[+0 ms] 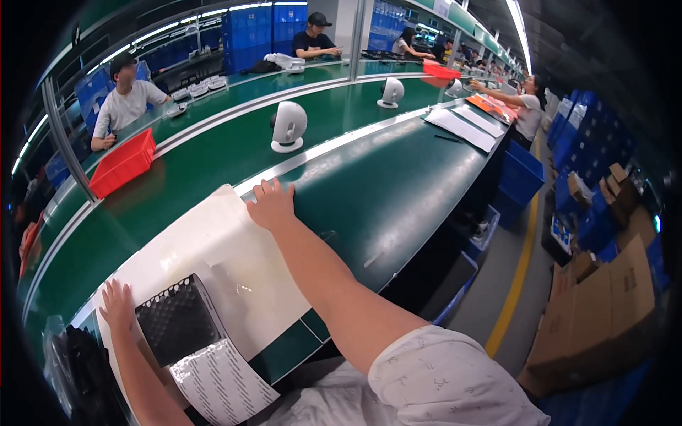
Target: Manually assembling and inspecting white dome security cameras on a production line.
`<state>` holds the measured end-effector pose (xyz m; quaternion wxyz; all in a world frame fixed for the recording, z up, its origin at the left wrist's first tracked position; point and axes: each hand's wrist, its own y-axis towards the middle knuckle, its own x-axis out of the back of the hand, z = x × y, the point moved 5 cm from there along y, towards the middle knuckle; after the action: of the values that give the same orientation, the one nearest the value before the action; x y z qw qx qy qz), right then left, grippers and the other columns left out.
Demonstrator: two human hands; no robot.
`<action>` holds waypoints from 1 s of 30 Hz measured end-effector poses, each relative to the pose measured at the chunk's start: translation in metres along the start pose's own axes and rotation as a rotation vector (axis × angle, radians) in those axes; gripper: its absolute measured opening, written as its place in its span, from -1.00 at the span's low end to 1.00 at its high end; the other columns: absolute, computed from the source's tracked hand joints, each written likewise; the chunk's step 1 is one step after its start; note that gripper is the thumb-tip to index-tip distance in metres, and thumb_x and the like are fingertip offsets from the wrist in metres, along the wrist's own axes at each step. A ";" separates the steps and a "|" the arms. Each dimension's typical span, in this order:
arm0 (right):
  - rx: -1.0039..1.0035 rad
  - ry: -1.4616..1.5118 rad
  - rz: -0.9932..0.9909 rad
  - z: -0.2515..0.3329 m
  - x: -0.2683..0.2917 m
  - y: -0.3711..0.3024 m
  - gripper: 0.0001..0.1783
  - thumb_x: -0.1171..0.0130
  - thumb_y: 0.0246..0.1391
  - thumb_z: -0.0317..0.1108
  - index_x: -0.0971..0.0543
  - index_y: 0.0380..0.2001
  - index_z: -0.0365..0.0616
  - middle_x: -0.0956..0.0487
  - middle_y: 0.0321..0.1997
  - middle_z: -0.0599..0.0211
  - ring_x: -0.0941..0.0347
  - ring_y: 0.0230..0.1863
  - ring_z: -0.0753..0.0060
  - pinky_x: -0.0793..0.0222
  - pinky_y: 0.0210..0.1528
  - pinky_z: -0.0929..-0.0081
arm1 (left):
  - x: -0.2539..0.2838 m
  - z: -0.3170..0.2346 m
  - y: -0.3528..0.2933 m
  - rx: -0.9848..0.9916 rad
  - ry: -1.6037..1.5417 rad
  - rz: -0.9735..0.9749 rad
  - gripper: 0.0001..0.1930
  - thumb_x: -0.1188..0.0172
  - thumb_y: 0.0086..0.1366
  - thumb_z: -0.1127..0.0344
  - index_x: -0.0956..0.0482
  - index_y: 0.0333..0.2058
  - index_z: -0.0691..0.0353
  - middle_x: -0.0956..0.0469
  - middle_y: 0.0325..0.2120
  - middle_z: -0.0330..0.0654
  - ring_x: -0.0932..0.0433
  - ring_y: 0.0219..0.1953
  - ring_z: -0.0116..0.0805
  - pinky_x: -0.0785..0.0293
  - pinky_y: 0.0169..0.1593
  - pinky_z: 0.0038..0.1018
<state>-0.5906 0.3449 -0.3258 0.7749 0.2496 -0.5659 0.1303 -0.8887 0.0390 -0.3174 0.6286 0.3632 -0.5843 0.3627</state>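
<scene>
White sheet (217,245) between left fingers (115,291) and right fingers (268,192).

Sheet (263,270) on bench (369,206); pad (177,319) on sheet's left part, strip (222,380) adjoining pad's near side. Belt (220,153) beyond bench; device (290,126) on belt, second device (391,94) farther right. Bin (124,167) left, at belt's far edge. Papers (465,129), pen (447,138) toward bench's far right end. Cartons (597,312) right, across aisle (497,287).

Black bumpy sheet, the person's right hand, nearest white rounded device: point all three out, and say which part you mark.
Black bumpy sheet (177,312), head view: middle of its bumpy face.
Right hand (273,206), head view: back of the hand.
White rounded device (291,123), head view: its upper body, above the base.
</scene>
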 end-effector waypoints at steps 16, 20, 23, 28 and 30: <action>0.279 -0.402 -0.461 0.067 -0.021 0.045 -0.55 0.16 -0.01 -0.33 -0.25 0.02 -0.05 -0.23 0.11 0.32 -0.01 0.20 0.27 0.27 0.22 0.06 | -0.009 0.005 0.026 -0.073 0.104 -0.099 -0.49 0.32 0.27 0.05 0.04 0.18 -0.02 0.25 0.24 -0.26 0.27 0.27 -0.25 0.26 0.18 0.00; 0.313 -0.378 -0.492 0.097 -0.030 0.058 -0.54 0.16 -0.02 -0.33 -0.25 0.03 -0.05 -0.30 0.04 0.31 -0.06 0.17 0.27 0.25 0.21 0.10 | -0.011 0.000 0.040 -0.103 0.100 -0.132 -0.50 0.34 0.28 0.05 0.05 0.18 -0.03 0.26 0.24 -0.28 0.28 0.27 -0.25 0.29 0.18 -0.02; 0.335 -0.357 -0.468 0.120 -0.039 0.066 -0.51 0.19 0.01 -0.32 -0.19 0.07 -0.05 -0.28 0.05 0.30 -0.04 0.18 0.25 0.28 0.22 0.11 | -0.017 -0.010 0.056 -0.108 0.069 -0.142 -0.50 0.36 0.28 0.04 0.06 0.19 -0.04 0.27 0.24 -0.31 0.29 0.27 -0.28 0.32 0.19 -0.03; 0.303 -0.156 -0.399 0.134 -0.051 0.076 -0.48 0.22 0.04 -0.30 -0.11 0.12 -0.08 -0.25 0.07 0.29 -0.01 0.19 0.27 0.30 0.23 0.13 | -0.017 -0.051 0.079 -0.194 -0.224 -0.121 -0.45 0.41 0.26 -0.10 0.01 0.18 -0.04 0.26 0.24 -0.32 0.33 0.27 -0.30 0.44 0.21 -0.15; 0.236 0.132 -0.270 0.123 -0.056 0.081 -0.50 0.22 0.06 -0.28 -0.14 0.11 -0.08 -0.22 0.11 0.31 0.04 0.22 0.29 0.31 0.23 0.12 | -0.022 -0.064 0.090 -0.240 -0.280 -0.107 -0.45 0.40 0.26 -0.10 0.01 0.18 -0.04 0.27 0.24 -0.32 0.33 0.27 -0.31 0.44 0.21 -0.16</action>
<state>-0.7477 0.3513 -0.3302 0.7863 0.4031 -0.4559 0.1067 -0.9385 0.1374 -0.3397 0.5986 0.3628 -0.6849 0.2023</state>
